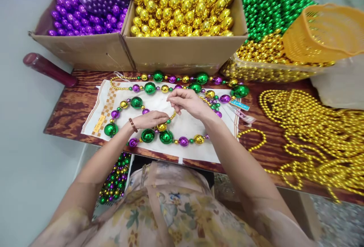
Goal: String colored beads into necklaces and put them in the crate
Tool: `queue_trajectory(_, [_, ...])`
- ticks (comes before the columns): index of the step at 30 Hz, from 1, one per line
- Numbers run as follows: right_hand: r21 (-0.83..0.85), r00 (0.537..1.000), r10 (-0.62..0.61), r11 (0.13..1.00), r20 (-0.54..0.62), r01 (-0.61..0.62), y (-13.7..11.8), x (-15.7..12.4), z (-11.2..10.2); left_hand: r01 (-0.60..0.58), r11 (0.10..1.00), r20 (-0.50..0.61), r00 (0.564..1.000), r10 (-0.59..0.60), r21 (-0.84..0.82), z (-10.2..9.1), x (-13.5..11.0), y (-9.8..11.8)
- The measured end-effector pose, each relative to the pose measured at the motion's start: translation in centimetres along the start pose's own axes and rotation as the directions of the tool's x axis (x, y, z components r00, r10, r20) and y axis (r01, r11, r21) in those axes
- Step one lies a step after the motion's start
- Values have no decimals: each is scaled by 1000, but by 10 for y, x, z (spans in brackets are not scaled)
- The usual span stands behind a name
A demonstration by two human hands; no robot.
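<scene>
A long strand of green, gold and purple beads (166,137) lies looped on a white cloth (187,148) on the wooden table. My left hand (150,119) rests palm down on the cloth with its fingers pinched on a run of small gold beads (173,115) beside a larger gold bead (162,126). My right hand (186,101) hovers just above and to the right, fingers curled in a pinch on the same stretch of strand. A brown bead bracelet (132,125) circles my left wrist.
Cardboard boxes of purple balls (85,8) and gold balls (182,8) stand at the back. Green bead strands (270,8), an orange basket (324,30) and heaps of gold bead strands (318,133) fill the right. A dark red tube (48,68) lies left.
</scene>
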State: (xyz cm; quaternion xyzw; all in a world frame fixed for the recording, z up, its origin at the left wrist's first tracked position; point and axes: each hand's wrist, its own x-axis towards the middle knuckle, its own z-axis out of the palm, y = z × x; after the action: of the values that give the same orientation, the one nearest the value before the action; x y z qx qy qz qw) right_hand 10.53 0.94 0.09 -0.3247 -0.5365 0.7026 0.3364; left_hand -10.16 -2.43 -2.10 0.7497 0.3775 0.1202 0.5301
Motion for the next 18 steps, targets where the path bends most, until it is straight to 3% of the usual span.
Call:
queue_trajectory(3, [60,999,3,998,-34,-1,7,-10,-6,76,993,116,991,-66,-86,-4,4,2])
queue_trajectory(5, [103,997,12,995,-70,-5,12,-17,-11,136,979,112,987,-119,-152,-4,6,1])
queue_trajectory(8, [153,993,31,988,-114,-13,20,-26,-18,180,970,44,984,-175,-167,-3,6,1])
queue_trajectory(13, [189,979,64,982,-193,-27,34,-35,-22,110,977,-59,991,-123,-182,-5,-5,3])
queue_trajectory(18, [116,958,61,993,-280,-30,58,-38,-23,41,996,-258,964,-61,-82,-2,-17,2])
